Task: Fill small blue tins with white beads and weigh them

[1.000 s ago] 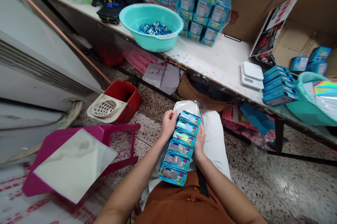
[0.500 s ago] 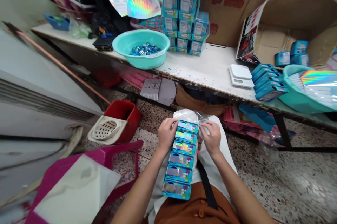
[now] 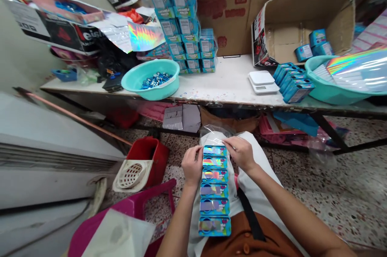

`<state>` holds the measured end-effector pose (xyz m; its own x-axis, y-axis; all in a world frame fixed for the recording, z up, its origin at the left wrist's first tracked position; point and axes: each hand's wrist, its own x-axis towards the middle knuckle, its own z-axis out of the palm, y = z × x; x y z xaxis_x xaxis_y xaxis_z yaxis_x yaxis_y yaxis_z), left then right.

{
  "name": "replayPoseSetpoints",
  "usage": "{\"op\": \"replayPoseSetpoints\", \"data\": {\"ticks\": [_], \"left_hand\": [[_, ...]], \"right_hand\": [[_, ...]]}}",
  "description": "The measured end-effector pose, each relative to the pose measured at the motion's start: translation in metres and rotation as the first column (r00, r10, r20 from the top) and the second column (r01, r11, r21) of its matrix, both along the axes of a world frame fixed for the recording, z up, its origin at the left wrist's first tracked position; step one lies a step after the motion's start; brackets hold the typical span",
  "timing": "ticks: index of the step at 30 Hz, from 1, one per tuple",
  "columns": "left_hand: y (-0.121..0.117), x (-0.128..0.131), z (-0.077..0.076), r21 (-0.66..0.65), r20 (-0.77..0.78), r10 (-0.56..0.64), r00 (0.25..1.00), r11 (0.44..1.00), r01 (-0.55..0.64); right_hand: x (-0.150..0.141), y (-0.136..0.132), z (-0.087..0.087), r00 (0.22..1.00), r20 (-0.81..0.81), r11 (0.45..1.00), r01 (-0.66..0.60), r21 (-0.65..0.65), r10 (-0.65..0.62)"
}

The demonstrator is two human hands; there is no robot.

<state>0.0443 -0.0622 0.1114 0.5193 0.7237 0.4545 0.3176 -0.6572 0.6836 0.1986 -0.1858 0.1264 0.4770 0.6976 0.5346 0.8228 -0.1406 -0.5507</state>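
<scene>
A row of several small blue boxes with shiny strips on top lies along my lap. A clear plastic bag seems to be around them; its loose mouth sticks out past the far box. At the left edge of the far box, my left hand is closed, with thumb and fingers pinching the bag's side. My right hand is closed at the far right corner, its fingertips pinching the bag's film just beyond the last box.
On the bench stand a turquoise basin of small blue pieces, stacked blue boxes, a white scale, a cardboard box and another basin. A red bucket and purple stool are at left.
My view has shifted, showing more of the bench. My right hand has moved inward over the bag's mouth; my left hand stays beside the far box.
</scene>
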Motion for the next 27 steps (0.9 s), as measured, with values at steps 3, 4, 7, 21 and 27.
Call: {"op": "replayPoseSetpoints", "data": {"ticks": [3,4,7,21,27], "left_hand": [[-0.002,-0.001,0.003,0.031,0.007,0.015,1.000,0.999,-0.015],[-0.002,-0.002,0.005,0.035,0.015,0.024,1.000,0.999,-0.024],[-0.004,-0.002,0.008,0.019,0.037,0.044,0.998,0.999,-0.045],[-0.011,-0.018,-0.009,0.211,0.022,-0.017,1.000,0.977,0.012],[-0.010,-0.013,0.004,0.112,0.066,0.104,0.992,0.988,-0.111]], "right_hand": [[-0.007,-0.002,0.012,1.000,0.007,1.000,-0.022,-0.003,0.022],[-0.009,-0.002,0.017,1.000,0.017,1.000,-0.027,-0.002,0.027],[-0.016,0.000,0.025,0.997,0.082,1.000,-0.018,0.006,0.017],[-0.027,-0.025,-0.001,0.962,0.224,0.981,-0.176,0.080,0.154],[-0.030,-0.005,0.011,0.982,0.164,0.995,-0.094,0.024,0.089]]}}
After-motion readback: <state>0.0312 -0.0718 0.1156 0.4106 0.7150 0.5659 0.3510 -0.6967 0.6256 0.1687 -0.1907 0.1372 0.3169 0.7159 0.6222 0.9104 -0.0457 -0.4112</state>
